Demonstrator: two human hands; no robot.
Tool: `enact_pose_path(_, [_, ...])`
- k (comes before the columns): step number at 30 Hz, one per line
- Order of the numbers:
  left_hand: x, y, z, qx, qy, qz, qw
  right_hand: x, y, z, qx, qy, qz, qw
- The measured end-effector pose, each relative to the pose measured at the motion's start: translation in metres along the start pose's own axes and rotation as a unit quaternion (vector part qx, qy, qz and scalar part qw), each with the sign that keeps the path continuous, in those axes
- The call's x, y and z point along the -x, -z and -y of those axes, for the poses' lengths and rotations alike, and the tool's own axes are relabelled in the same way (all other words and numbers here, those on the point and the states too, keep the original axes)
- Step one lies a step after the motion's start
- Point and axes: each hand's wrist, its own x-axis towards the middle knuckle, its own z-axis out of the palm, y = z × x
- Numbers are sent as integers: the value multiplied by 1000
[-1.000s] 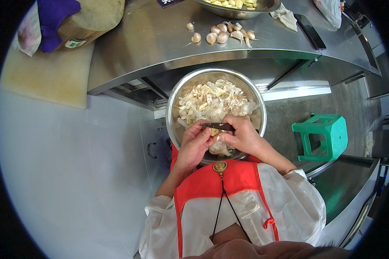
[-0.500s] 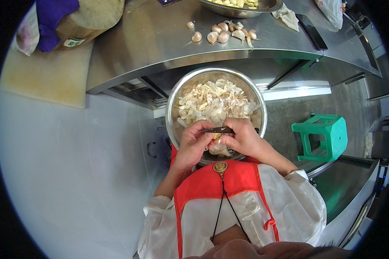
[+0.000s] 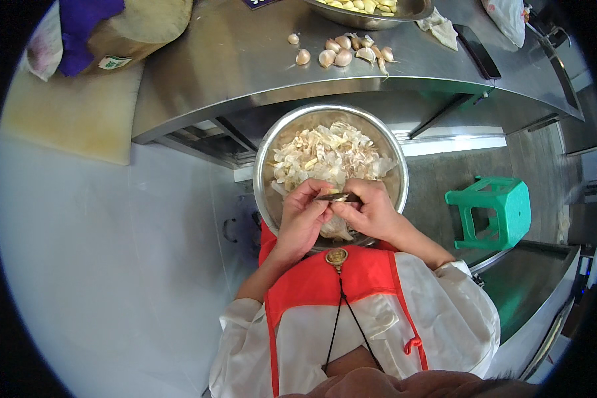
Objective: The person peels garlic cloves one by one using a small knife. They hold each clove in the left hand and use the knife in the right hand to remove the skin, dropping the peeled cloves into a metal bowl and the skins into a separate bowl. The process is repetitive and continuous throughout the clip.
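Over a steel bowl [image 3: 264,159] heaped with papery garlic skins [image 3: 331,149], my two hands meet at its near side. My right hand [image 3: 373,209] is closed round a small dark-bladed knife [image 3: 340,197], its blade pointing left. Pinched in the fingers of my left hand [image 3: 305,215] is a garlic clove [image 3: 333,190], mostly hidden by fingers and blade. The knife lies against or very near the clove; contact is hard to make out. Several unpeeled garlic cloves [image 3: 343,58] lie on the steel counter [image 3: 245,66] beyond the bowl.
At the counter's back sits a metal basin [image 3: 404,20] of peeled cloves, with a crumpled cloth [image 3: 440,28] and a phone [image 3: 477,52] to its right. A round wooden block [image 3: 146,30] and a pale cutting board [image 3: 73,123] are far left. A green stool [image 3: 514,212] stands right.
The knife and clove have turned in my fingers: the clove's yellow part showed below the blade and now shows above it. Both hands stay over the bowl.
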Motion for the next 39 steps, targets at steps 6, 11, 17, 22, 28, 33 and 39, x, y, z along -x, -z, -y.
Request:
enact_pose_path(6, [-5, 9, -2, 42, -35, -19, 998, 4, 7, -17, -44, 15, -36, 998])
enact_pose_path(11, [-3, 19, 2, 80, -22, 22, 996, 5, 6, -8, -11, -56, -44, 997])
enact_pose_path(17, [2, 8, 5, 63, -12, 35, 997, -2, 2, -3, 36, -7, -29, 999])
enact_pose_path(22, [4, 6, 5, 38, -7, 33, 999, -4, 2, -1, 50, 6, -16, 999])
enact_pose_path(28, [5, 11, 11, 22, -4, 16, 1000, -2, 1, -6, 62, 24, -11, 998])
enact_pose_path(33, [6, 12, 12, 7, -9, 34, 999, -1, 2, -4, 69, 40, -14, 997])
enact_pose_path(39, [10, 11, 10, -43, -21, 8, 999, -2, 1, -13, 104, 111, -8, 988])
